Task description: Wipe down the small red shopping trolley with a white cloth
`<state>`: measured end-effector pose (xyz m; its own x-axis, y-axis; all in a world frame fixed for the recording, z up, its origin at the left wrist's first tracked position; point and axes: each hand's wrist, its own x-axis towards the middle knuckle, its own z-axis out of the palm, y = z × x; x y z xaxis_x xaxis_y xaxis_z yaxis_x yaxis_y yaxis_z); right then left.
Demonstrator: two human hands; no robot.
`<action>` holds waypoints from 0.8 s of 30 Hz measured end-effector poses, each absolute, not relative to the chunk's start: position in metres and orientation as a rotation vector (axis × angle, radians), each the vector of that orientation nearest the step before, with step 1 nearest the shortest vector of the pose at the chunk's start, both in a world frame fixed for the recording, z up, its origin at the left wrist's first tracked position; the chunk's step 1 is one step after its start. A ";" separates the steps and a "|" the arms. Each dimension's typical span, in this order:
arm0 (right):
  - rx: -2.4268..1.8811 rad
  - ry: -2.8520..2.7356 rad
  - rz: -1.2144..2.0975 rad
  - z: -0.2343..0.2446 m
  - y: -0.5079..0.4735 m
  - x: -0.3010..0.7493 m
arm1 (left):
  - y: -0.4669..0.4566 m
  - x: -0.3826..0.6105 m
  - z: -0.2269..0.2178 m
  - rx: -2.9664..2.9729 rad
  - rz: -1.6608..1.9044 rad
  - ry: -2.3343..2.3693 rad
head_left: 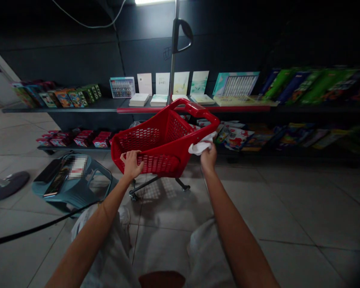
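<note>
A red plastic shopping cart (pixel 156 138) on small wheels stands on the tiled floor in front of me, its basket tilted. My left hand (pixel 131 163) grips the near left rim of the basket, fingers curled over the edge. My right hand (pixel 208 157) is closed on a white cloth (pixel 199 146) pressed against the cart's right side rim. Both forearms reach out from my lap, and my knees in light trousers show below.
A teal plastic stool (pixel 75 180) with a phone on it stands to the left, a black cable crossing the floor beneath. Dark shelves (pixel 108 105) behind the cart carry boxes, cards and books. A metal pole (pixel 173 60) rises behind the cart. A fan base lies far left.
</note>
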<state>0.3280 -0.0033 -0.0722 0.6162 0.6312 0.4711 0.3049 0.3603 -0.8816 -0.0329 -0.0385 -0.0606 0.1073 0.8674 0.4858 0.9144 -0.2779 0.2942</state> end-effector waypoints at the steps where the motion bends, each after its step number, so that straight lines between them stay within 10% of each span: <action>1: -1.199 -0.878 0.319 -0.074 -0.001 0.325 | -0.037 -0.035 -0.060 -2.270 -0.905 -1.847; 24: -1.180 -0.983 0.311 -0.088 -0.013 0.260 | 0.000 -0.073 -0.056 -2.186 -0.868 -1.941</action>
<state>0.2600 -0.0126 -0.0881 0.5689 0.6690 0.4783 0.2724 0.3955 -0.8771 -0.0734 -0.0004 -0.0556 0.0299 0.8844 0.4657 0.9366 -0.1875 0.2959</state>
